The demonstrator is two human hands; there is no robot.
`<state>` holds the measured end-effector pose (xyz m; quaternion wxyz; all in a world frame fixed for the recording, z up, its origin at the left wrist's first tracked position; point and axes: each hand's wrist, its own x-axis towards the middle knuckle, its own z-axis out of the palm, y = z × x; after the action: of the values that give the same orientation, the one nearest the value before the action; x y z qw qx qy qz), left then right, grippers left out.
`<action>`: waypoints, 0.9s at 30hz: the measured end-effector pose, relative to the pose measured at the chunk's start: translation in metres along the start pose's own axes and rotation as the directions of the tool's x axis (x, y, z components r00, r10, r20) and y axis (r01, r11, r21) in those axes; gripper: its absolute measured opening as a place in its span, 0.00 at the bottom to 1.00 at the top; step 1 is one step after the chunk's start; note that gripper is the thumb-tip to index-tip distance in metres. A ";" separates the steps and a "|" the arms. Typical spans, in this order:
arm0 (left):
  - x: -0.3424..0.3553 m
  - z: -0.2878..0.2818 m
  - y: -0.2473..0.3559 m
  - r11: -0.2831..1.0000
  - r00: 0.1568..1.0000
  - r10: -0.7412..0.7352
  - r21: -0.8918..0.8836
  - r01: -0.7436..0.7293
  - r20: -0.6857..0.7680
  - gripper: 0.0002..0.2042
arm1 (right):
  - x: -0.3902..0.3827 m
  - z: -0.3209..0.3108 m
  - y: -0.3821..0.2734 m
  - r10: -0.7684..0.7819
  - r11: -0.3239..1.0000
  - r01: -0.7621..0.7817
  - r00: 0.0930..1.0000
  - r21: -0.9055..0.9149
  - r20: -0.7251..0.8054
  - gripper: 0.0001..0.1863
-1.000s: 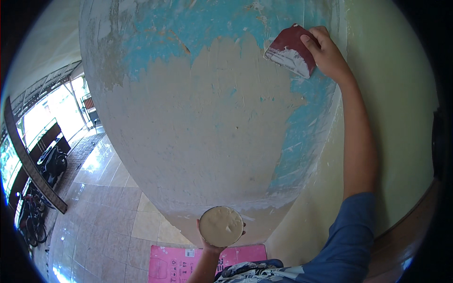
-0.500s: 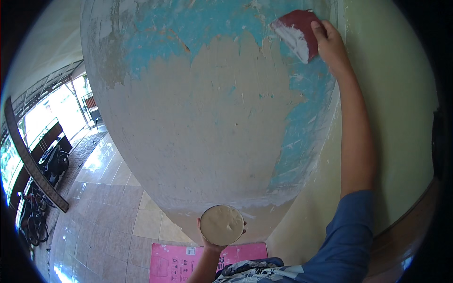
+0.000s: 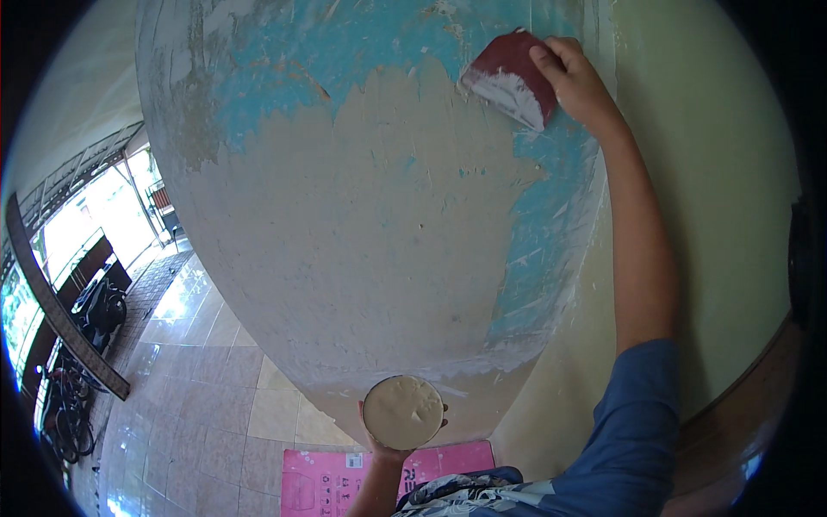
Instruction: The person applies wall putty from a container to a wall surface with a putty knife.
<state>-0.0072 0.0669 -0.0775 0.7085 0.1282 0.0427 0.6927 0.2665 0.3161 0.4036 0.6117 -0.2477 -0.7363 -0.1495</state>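
Scraper (image 3: 510,76) and round container (image 3: 402,412) held at a part-coated wall

Pale floor tiles (image 3: 211,379) lie at the left, and a pink printed sheet (image 3: 323,482) is below, behind the left forearm. The left hand (image 3: 388,447) is clamped around the round container, its fingers showing at both sides of the rim. Smooth beige paste fills the top, with a few raised ridges toward its right. Above it, a broad grey-beige coat (image 3: 362,233) covers the middle of the wall, with ragged edges against the scuffed blue paint (image 3: 293,73). At the upper right is the scraper: a wide maroon blade, tilted, its lower edge smeared with white paste. Whether that whole edge touches the wall, I cannot tell. The right hand (image 3: 579,86) is clamped on the scraper's right end, thumb on the near face.

Compared with half a second ago, the scraper is lower on the wall, its smeared edge lies flatter and its left corner reaches the coat's border. The container and its paste look unchanged.
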 end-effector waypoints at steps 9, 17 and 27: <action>-0.004 0.017 0.001 0.997 0.999 -0.037 -0.071 0.038 0.014 0.49 | 0.004 0.004 -0.005 0.235 0.893 -0.224 0.972 0.389 0.019 0.27; -0.004 0.014 -0.002 0.997 1.000 -0.027 -0.068 0.026 -0.009 0.49 | 0.008 0.002 -0.013 0.287 0.916 -0.268 0.958 0.298 -0.019 0.26; -0.002 0.013 -0.002 0.994 0.999 -0.036 -0.106 0.035 -0.001 0.49 | 0.007 0.003 0.004 0.242 0.942 -0.210 0.965 0.260 -0.097 0.24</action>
<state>-0.0026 0.0631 -0.0653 0.7265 0.0887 0.0093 0.6814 0.2653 0.3218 0.4092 0.6968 -0.2424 -0.6751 -0.0008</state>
